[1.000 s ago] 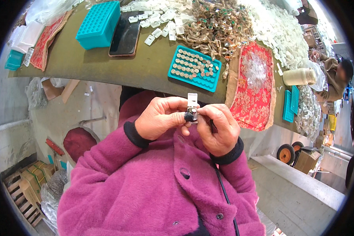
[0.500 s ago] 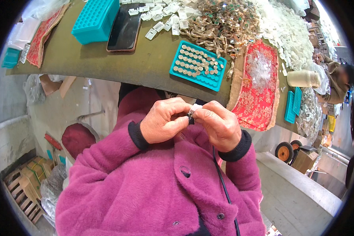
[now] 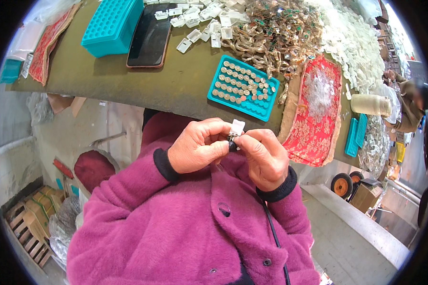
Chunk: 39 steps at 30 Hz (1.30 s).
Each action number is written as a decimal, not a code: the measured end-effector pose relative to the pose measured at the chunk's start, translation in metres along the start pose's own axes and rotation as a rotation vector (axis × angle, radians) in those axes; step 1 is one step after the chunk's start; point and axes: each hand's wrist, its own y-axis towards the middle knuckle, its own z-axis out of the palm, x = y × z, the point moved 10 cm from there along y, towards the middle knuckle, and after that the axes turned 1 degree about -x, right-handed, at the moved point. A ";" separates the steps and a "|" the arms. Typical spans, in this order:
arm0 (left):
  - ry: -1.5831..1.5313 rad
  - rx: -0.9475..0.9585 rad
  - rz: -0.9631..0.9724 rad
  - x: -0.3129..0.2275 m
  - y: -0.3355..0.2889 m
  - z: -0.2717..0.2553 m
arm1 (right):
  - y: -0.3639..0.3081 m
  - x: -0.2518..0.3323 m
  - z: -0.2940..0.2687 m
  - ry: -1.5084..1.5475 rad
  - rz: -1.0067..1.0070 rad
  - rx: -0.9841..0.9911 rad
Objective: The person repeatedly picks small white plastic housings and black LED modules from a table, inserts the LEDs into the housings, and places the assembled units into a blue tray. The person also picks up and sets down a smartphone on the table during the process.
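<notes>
White-ended piece (image 3: 235, 129), lengthwise toward table (image 3: 104, 78)

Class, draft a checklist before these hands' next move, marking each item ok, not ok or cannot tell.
1. Left hand and right hand both on the small white-and-metallic part: ok.
2. Fit inside that part: cannot tell; the hands partly cover it.
3. Shallow rectangular teal tray on the olive table: ok.
4. Round metallic discs in even rows: not ok; some at the tray's right lie irregularly.
5. Black rectangular phone apart from both hands: ok.
</notes>
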 end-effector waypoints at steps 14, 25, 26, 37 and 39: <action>0.054 -0.069 0.067 -0.012 0.006 -0.004 | -0.012 -0.024 -0.006 0.236 0.327 -0.126; -0.223 0.043 -0.148 0.005 0.003 0.007 | -0.001 0.012 -0.018 -0.093 -0.034 -0.149; -0.203 0.044 -0.138 0.005 0.002 0.008 | 0.000 0.014 -0.018 -0.106 -0.052 -0.134; -0.177 0.135 0.056 -0.011 -0.007 0.021 | -0.021 -0.032 0.001 0.546 0.497 0.048; -0.136 0.154 0.045 -0.011 -0.010 0.024 | -0.031 -0.042 0.013 0.778 0.683 0.084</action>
